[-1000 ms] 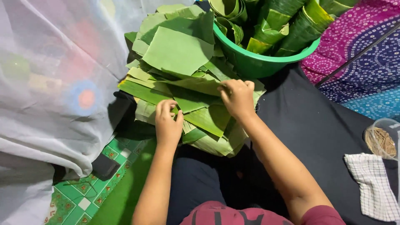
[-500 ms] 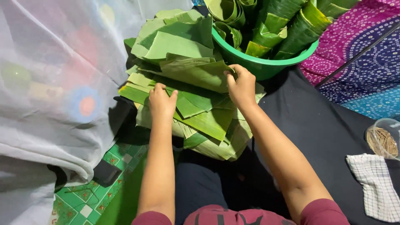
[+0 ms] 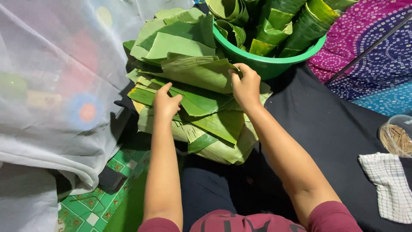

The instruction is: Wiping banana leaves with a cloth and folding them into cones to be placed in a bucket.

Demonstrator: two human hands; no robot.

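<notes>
A black cloth [image 3: 326,129] is covering the floor beside green tiles [image 3: 92,210] and a white net [image 3: 51,86]. One leaf pile [image 3: 201,107] is lying before one green bowl [image 3: 266,64] of rolled leaves. The left hand [image 3: 165,103] is pressing flat on the pile; the right hand [image 3: 245,86], now higher than before, is pinching a top leaf's edge.

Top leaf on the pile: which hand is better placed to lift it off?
Right, probably. The right hand already pinches the top leaf at its edge; the left hand lies flat on lower leaves.
</notes>
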